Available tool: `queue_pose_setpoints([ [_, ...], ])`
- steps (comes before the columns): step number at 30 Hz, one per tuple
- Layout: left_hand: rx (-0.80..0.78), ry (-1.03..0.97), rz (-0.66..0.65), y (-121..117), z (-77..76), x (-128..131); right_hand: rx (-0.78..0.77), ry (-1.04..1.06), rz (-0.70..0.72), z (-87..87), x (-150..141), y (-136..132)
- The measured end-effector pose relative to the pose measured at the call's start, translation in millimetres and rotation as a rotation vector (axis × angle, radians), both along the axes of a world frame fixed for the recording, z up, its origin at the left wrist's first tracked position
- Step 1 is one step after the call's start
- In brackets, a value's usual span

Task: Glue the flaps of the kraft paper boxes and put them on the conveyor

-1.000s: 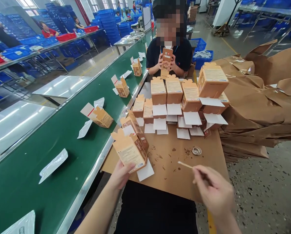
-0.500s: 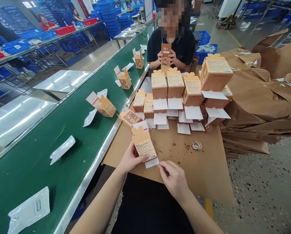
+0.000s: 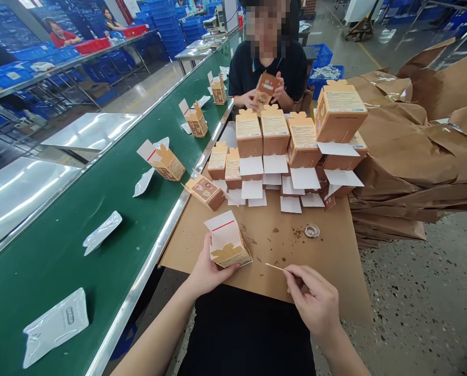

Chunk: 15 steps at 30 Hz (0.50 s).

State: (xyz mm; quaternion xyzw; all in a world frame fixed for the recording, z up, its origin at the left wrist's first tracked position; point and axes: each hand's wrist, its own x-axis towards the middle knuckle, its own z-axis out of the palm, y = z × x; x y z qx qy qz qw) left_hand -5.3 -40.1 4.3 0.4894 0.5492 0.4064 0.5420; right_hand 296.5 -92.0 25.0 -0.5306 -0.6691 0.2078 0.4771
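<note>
My left hand (image 3: 210,269) grips a small brown cardboard box (image 3: 230,255) near the front of the cardboard-covered table. The box's top flap, white inside with a red strip, stands up and tilts back. Between the fingertips of my right hand (image 3: 315,296) is a cotton swab (image 3: 275,266), its tip pointing left, apart from the box. A small clear round dish (image 3: 312,231) sits beyond the swab, next to brown specks on the cardboard. Another box (image 3: 206,191) lies on its side by the belt's metal edge.
Stacked boxes (image 3: 275,131) with white flaps hanging fill the table's far side. Left runs a green conveyor belt (image 3: 112,282) carrying boxes and silver pouches (image 3: 57,326). A co-worker (image 3: 267,62) opposite handles a box. Brown paper (image 3: 425,156) is heaped at right.
My left hand has turned its box so the open flap shows, after setting it apart from the other box. My right hand came in to the box's lower edge, then drew back right with the swab.
</note>
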Motion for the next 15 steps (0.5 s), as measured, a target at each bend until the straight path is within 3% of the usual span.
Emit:
queue_pose_setpoints([
  [8,-0.017,0.094,0.079,-11.6,0.1,6.8,0.043,-0.006,-0.053,2.6,11.2,-0.5],
  [15,0.01,0.223,0.128,-15.6,-15.3,15.2,0.071,0.006,-0.077,7.4,14.6,-3.3],
])
